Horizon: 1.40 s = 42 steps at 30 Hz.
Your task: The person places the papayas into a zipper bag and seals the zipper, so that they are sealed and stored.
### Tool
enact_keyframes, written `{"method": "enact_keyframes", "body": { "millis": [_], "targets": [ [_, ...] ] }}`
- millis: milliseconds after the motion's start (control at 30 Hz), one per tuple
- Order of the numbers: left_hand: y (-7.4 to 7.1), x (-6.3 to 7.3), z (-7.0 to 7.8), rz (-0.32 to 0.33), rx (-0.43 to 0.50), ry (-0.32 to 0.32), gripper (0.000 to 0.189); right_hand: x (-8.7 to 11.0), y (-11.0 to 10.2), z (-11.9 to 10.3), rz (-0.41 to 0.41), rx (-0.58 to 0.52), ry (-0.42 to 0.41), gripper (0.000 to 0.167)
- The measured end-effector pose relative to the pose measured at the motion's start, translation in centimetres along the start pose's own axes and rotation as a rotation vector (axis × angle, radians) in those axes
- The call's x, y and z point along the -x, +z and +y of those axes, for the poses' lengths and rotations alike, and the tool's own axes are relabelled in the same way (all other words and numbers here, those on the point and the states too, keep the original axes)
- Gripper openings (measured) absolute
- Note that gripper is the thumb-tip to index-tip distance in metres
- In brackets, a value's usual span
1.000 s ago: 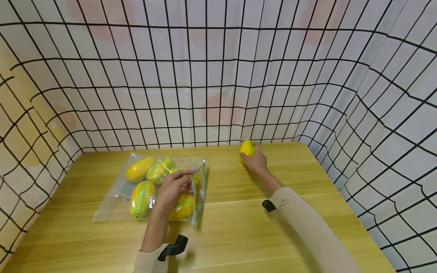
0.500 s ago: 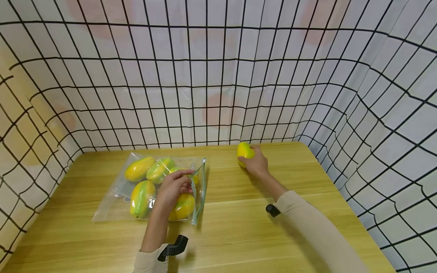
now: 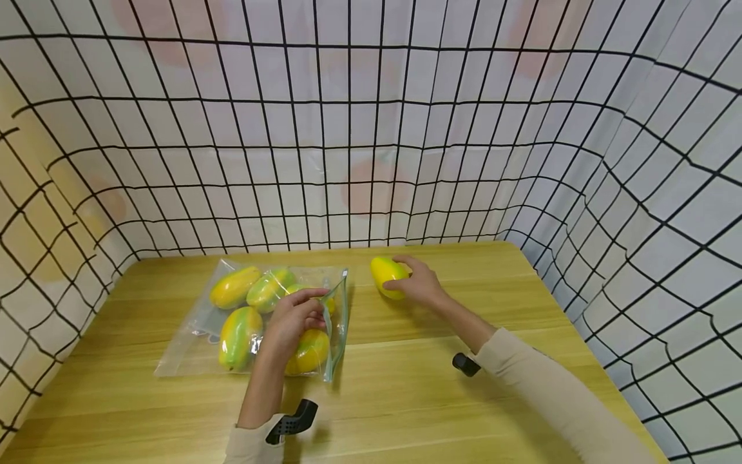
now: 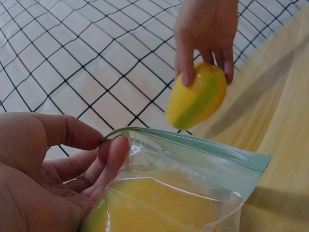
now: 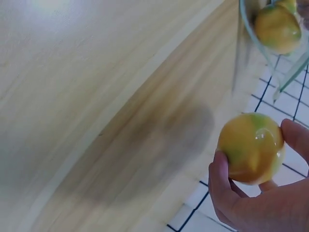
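A yellow-green mango [image 3: 385,274] is gripped between the thumb and fingers of my right hand [image 3: 424,283], held above the tabletop in the wrist views. My left hand [image 3: 290,325] pinches the green zip edge [image 4: 207,145] of a clear zip bag [image 3: 181,356] lying on the table. In the right wrist view the bag's mouth gapes, facing the held mango. Several more mangoes lie inside the bag, among them one at its front left [image 3: 239,336] and one at its back left [image 3: 234,287]. My left hand partly hides those nearest the mouth.
The wooden table [image 3: 406,412] is bordered at the back and sides by white sheeting with a black grid [image 3: 371,116]. Black wrist cameras sit on both beige sleeves [image 3: 533,380].
My right hand has carried the mango leftward and a little nearer, from the table's back edge towards the bag's mouth. My left hand and the bag have stayed in place.
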<state>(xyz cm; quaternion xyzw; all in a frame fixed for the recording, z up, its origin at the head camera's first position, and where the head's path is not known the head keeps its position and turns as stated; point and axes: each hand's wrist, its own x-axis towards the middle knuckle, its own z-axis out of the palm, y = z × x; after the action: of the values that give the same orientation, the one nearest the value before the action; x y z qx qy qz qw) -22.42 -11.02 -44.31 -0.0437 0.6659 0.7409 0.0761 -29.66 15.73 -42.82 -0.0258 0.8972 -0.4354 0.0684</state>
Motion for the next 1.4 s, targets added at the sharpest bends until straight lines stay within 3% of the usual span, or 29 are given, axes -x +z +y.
{"method": "enact_keyframes", "body": {
  "millis": [700, 1067, 1400],
  "targets": [
    [0.0, 0.2, 0.0, -0.013, -0.01, 0.008, 0.036, 2.5, 0.6, -3.0, -0.165, -0.028, -0.025, 0.069],
    [0.0, 0.0, 0.1, -0.006, -0.004, 0.006, 0.036, 3.6, 0.8, -3.5, -0.407, -0.03, -0.021, 0.067],
    [-0.1, 0.1, 0.1, -0.011, -0.006, 0.002, 0.036, 3.8, 1.1, -3.8, -0.542, -0.02, -0.008, 0.066]
  ]
}}
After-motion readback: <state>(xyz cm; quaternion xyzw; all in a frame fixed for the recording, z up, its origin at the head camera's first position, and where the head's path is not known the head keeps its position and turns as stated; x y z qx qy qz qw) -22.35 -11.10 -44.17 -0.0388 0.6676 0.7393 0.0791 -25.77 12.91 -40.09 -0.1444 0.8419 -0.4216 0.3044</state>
